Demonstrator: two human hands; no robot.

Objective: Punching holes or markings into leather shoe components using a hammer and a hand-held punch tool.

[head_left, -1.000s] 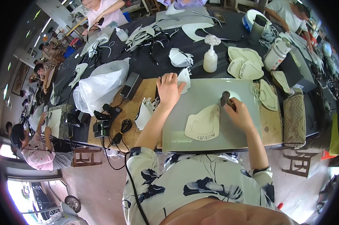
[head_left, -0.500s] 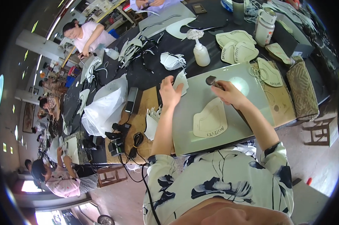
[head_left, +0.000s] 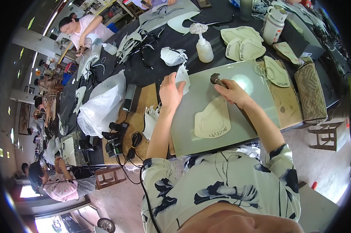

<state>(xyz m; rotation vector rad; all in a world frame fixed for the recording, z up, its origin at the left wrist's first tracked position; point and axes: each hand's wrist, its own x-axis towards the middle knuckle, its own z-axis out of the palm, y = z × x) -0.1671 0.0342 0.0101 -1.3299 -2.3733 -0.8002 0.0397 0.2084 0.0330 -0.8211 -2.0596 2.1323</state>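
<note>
My right hand (head_left: 234, 93) is closed round the handle of a small hammer, its dark head (head_left: 214, 79) above the upper part of the grey-green board (head_left: 241, 128). On the board below it lies a cream, curved cut-out piece (head_left: 213, 118) with lettering along one edge. My left hand (head_left: 170, 92) is at the board's upper left edge, fingers stretched and thumb apart. Right beside its thumb and fingers stands a small stack of white pieces (head_left: 183, 79); whether the hand touches it I cannot tell. Another white bundle (head_left: 173, 56) lies just beyond.
A white pump bottle (head_left: 204, 50), cream patterns (head_left: 243, 42) and a flask (head_left: 273, 27) stand or lie beyond the board. A patterned pouch (head_left: 311, 93) is at right. A plastic bag (head_left: 103, 106) and cables (head_left: 135, 139) lie left. Co-workers sit further off.
The whole view has shifted slightly, the table sliding left and up. My left hand stays by the white stack. The hammer head has tilted a little in my right hand.
</note>
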